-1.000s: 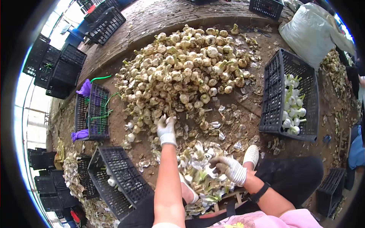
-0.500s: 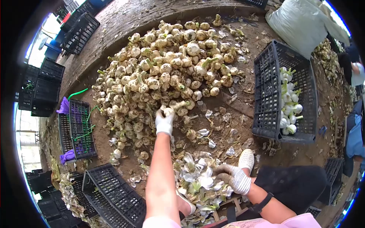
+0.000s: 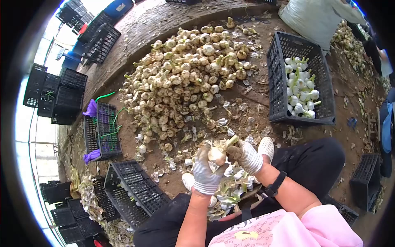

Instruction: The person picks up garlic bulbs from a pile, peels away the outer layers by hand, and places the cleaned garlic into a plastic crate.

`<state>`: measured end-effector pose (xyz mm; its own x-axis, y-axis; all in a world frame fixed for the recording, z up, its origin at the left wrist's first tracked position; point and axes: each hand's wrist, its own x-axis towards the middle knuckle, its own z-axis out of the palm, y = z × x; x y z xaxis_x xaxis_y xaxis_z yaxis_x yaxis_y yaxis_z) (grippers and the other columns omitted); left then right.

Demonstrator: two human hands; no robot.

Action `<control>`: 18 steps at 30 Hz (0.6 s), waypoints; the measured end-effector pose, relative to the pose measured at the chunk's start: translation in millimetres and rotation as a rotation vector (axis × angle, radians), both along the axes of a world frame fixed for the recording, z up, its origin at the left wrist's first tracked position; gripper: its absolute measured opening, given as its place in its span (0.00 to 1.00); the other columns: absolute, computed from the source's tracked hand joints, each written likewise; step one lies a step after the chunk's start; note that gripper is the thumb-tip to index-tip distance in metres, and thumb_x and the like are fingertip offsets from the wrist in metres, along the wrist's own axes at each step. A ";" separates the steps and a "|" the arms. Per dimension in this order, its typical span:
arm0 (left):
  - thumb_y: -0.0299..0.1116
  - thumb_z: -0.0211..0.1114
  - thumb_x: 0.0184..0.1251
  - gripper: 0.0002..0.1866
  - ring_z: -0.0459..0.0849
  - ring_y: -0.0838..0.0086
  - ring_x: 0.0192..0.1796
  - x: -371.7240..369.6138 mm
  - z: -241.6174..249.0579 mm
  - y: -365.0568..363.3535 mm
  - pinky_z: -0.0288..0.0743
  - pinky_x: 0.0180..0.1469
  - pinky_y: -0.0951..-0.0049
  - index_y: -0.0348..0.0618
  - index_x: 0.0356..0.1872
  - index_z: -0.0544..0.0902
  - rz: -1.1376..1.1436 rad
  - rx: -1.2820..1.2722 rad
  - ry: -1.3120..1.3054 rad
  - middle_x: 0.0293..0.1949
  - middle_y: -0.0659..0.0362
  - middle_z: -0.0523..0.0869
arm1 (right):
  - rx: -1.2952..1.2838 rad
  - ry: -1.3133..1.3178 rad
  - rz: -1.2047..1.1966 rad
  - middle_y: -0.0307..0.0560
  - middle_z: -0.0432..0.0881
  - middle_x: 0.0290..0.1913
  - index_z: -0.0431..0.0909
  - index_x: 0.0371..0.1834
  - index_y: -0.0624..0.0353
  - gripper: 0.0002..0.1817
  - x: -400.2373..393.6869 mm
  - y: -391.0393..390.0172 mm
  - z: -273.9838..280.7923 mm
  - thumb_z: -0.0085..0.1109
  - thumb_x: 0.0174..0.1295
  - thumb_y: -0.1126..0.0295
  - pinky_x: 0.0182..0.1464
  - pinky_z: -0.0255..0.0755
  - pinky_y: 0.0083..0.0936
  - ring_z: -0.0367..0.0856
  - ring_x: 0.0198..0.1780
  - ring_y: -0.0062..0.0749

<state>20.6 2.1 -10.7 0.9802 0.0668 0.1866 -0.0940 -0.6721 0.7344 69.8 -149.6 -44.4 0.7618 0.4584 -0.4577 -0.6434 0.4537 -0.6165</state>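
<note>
On the near side of the garlic pile [image 3: 181,78], the left hand [image 3: 205,172] curls around a garlic bulb [image 3: 217,156]; the right hand [image 3: 247,158] bends at its stem [image 3: 232,140], grip unclear — tugging hard could snap it, slack holding drop the bulb.

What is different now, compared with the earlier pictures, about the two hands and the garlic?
The left hand has drawn back from the garlic pile, bringing a garlic bulb. The right hand has come to meet it near its stem. The pile and the black crate of white bulbs stayed in place.
</note>
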 end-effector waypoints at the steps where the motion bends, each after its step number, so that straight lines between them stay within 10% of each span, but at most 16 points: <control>1: 0.30 0.77 0.34 0.39 0.75 0.54 0.49 -5.3 6.5 -5.3 0.70 0.53 0.63 0.36 0.53 0.68 0.026 0.049 -0.044 0.48 0.47 0.73 | -0.016 -0.012 0.003 0.37 0.78 0.36 0.74 0.43 0.60 0.15 -3.2 2.3 1.9 0.63 0.56 0.66 0.35 0.72 0.17 0.75 0.33 0.17; 12: 0.28 0.76 0.36 0.35 0.76 0.58 0.49 -15.1 24.0 -3.3 0.72 0.49 0.64 0.38 0.51 0.70 -0.041 0.283 -0.216 0.47 0.50 0.75 | 0.067 0.117 0.059 0.40 0.80 0.34 0.75 0.39 0.61 0.10 -8.5 8.8 2.9 0.60 0.56 0.71 0.33 0.74 0.18 0.78 0.32 0.22; 18: 0.28 0.72 0.43 0.29 0.78 0.71 0.44 -23.9 29.4 -5.7 0.75 0.44 0.73 0.34 0.49 0.69 0.191 -0.674 0.203 0.45 0.53 0.75 | -0.122 -0.074 0.157 0.38 0.80 0.34 0.76 0.40 0.64 0.10 -9.2 1.6 37.0 0.59 0.57 0.71 0.34 0.71 0.14 0.75 0.31 0.17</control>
<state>-3.3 -3.6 18.7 0.9510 0.2762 -0.1391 0.1612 -0.0590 0.9852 60.6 -147.9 -7.4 0.7187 0.5189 -0.4628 -0.6515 0.2700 -0.7090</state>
